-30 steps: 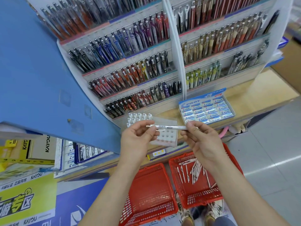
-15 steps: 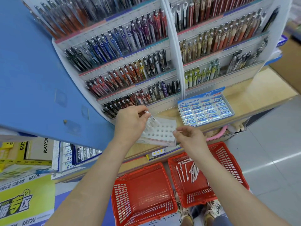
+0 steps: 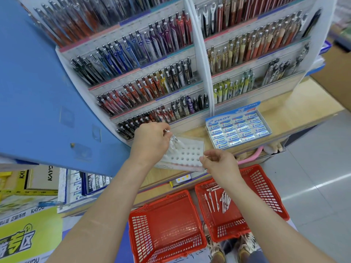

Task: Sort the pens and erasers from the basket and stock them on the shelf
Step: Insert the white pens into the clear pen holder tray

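Since a second ago the white pen (image 3: 171, 135) has left the two-handed hold in front of the chest and gone forward with the left hand (image 3: 150, 141), which now pinches it between thumb and fingertips, tip angled down into the perforated white holder tray (image 3: 190, 154). A few white pens already stand in the tray holes directly under that hand's fingers. The right hand (image 3: 220, 164) has let go and hangs just right of the tray's near corner, fingers loosely curled and thumb near the index finger; it grips nothing that can be made out.

Below the right wrist sits the right red basket (image 3: 266, 190), with a loose cluster of white pens (image 3: 218, 200) lying on its floor. Beside it, under the left forearm, is the left red basket (image 3: 167, 230), showing only its mesh bottom. Forward and to the right of the right hand, a blue-and-white Pilot eraser box (image 3: 237, 128) rests on the wooden shelf ledge (image 3: 284, 118), well apart from the tray. Beyond both hands rises the white pen display rack (image 3: 199, 54), its stepped rows full of upright pens in many colours. To the left of the left arm a large blue panel (image 3: 38, 82) fills the view, with yellow Kayou boxes (image 3: 28, 179) beneath it.
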